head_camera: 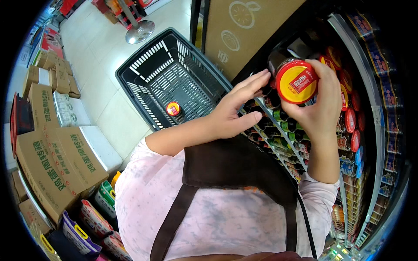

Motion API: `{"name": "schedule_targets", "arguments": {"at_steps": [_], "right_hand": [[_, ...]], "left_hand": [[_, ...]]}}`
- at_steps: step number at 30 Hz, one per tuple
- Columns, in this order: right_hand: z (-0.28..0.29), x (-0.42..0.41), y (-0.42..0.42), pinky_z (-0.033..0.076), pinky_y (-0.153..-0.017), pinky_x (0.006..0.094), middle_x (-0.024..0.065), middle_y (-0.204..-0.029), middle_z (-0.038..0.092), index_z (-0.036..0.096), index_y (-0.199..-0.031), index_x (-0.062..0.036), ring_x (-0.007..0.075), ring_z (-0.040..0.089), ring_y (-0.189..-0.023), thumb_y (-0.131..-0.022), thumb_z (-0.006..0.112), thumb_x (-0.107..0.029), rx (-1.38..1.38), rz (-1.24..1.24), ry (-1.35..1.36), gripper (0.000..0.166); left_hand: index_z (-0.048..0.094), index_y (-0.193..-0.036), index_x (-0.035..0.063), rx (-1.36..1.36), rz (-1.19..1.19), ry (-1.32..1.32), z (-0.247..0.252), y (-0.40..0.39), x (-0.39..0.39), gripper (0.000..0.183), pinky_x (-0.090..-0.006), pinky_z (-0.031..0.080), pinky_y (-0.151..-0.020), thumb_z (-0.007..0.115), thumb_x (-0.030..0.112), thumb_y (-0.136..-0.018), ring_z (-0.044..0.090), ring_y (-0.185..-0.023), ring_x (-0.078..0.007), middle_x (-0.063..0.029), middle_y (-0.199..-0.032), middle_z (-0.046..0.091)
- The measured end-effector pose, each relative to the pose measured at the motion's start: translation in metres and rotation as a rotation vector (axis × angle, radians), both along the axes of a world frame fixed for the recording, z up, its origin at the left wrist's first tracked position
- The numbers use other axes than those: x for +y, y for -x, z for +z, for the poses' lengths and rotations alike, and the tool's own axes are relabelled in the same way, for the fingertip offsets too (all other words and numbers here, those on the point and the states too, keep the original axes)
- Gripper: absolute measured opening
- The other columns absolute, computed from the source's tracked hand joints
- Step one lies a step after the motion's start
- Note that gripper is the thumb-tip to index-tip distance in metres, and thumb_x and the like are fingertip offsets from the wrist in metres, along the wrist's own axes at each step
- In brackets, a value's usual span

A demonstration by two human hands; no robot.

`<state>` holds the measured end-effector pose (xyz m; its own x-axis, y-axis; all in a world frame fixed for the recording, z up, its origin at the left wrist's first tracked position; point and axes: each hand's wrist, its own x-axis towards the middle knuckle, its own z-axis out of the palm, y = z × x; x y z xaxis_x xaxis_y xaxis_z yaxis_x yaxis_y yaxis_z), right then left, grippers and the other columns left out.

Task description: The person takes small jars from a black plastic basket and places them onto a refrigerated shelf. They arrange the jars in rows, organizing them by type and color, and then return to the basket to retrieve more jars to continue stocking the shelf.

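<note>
In my right hand [315, 107] is a glass sauce jar [297, 82], gripped around its side, its red-rimmed yellow lid turned up towards me. My left hand [240, 104] holds nothing; its fingers and thumb are spread, with the fingertips close to the jar's left side. I cannot tell whether they touch it. To the left, a dark plastic shopping basket [155, 73] sits on the floor. Inside it, by the near wall, stands another jar with the same red and yellow lid [173, 108].
On the right, store shelves hold rows of lidded jars [350, 120] and bottles behind a metal shelf rail [375, 107]. A brown panel [248, 29] rises beyond the basket. Cardboard cartons [58, 160] and bagged goods [78, 233] line the left. A metal post base [139, 32] stands on the tiles.
</note>
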<state>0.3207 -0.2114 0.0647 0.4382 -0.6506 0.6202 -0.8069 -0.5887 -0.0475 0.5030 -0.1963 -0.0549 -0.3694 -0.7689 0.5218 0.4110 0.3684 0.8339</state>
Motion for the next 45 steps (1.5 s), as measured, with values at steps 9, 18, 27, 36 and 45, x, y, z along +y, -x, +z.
{"name": "schedule_targets", "arguments": {"at_steps": [9,18,27,36,45], "right_hand": [[0.012,-0.011,0.015,0.043,-0.087,0.0394,0.0077,-0.112,0.058,0.053,-0.117,-0.0118,0.0278,0.056,-0.102,-0.049,0.079,-0.009,0.096,-0.041,0.139,0.072],[0.017,-0.03,0.023,0.043,-0.088,0.0393,0.0086,-0.115,0.057,0.051,-0.12,-0.0111,0.0297,0.055,-0.104,-0.052,0.078,-0.007,0.147,-0.032,0.186,0.073],[0.011,-0.048,0.033,0.043,-0.092,0.0403,0.0119,-0.117,0.056,0.049,-0.123,-0.0083,0.0316,0.053,-0.106,-0.056,0.077,-0.007,0.128,-0.04,0.138,0.073],[0.007,-0.075,0.042,0.045,-0.09,0.0414,0.0154,-0.113,0.058,0.048,-0.123,-0.0053,0.0352,0.056,-0.103,-0.062,0.075,-0.013,0.113,-0.056,0.092,0.067],[0.015,-0.106,0.052,0.044,-0.093,0.0344,0.017,-0.118,0.058,0.044,-0.131,-0.0025,0.0277,0.057,-0.109,-0.068,0.075,-0.019,-0.071,-0.159,-0.448,0.072]], "left_hand": [[-0.009,-0.145,-0.0002,0.155,-0.354,-0.121,0.034,0.028,-0.028,0.09,-0.0394,0.009,-0.114,0.054,0.003,-0.081,0.008,-0.142,-0.0264,-0.0168,-0.153,0.005],[-0.012,-0.144,-0.0017,0.243,-0.399,-0.19,0.045,0.049,-0.049,0.093,-0.0379,0.005,-0.114,0.053,0.002,-0.078,0.003,-0.143,-0.0267,-0.018,-0.153,0.003],[-0.013,-0.144,-0.0026,0.311,-0.415,-0.092,0.037,0.067,-0.072,0.091,-0.0346,0.003,-0.114,0.05,0.004,-0.078,0.002,-0.143,-0.0248,-0.0173,-0.153,0.004],[-0.011,-0.144,-0.0032,0.306,-0.431,-0.134,0.037,0.077,-0.086,0.091,-0.0333,0.002,-0.114,0.05,0.004,-0.077,0.0,-0.143,-0.0231,-0.0168,-0.153,0.002],[-0.01,-0.142,-0.0076,0.305,-0.337,-0.199,0.031,0.088,-0.1,0.086,-0.0323,0.002,-0.113,0.048,0.008,-0.081,-0.003,-0.143,-0.0243,-0.02,-0.153,-0.004]]}}
